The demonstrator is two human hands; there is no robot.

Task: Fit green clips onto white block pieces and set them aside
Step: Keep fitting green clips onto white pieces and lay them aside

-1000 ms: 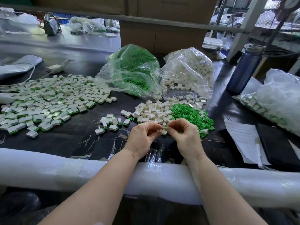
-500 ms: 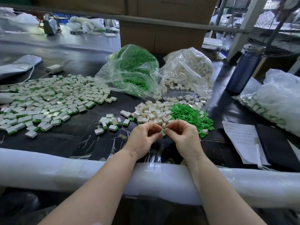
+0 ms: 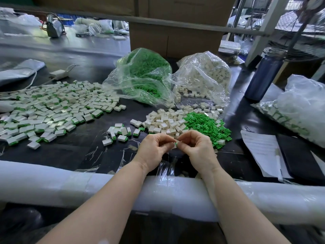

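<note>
Dark worktable point(image 3: 73, 152), left hand point(image 3: 152, 149), right hand point(image 3: 197, 149) (fingers curled) pinching one white block point(image 3: 174, 146) together

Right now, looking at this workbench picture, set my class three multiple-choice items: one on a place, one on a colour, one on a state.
1. Where does the loose pile of green clips lie?
A. Right of the loose white blocks
B. Left of the finished pieces
C. On the paper

2. What colour is the bottle?
A. Red
B. Dark blue
C. Yellow

3. What are the two hands doing?
A. Resting flat
B. Pinching one small piece between them
C. Lifting a bag

Answers: 1 A, the green pile sits just right of the white one. 2 B, its body is dark blue. 3 B, the left hand and right hand meet with fingertips on the piece.
</note>
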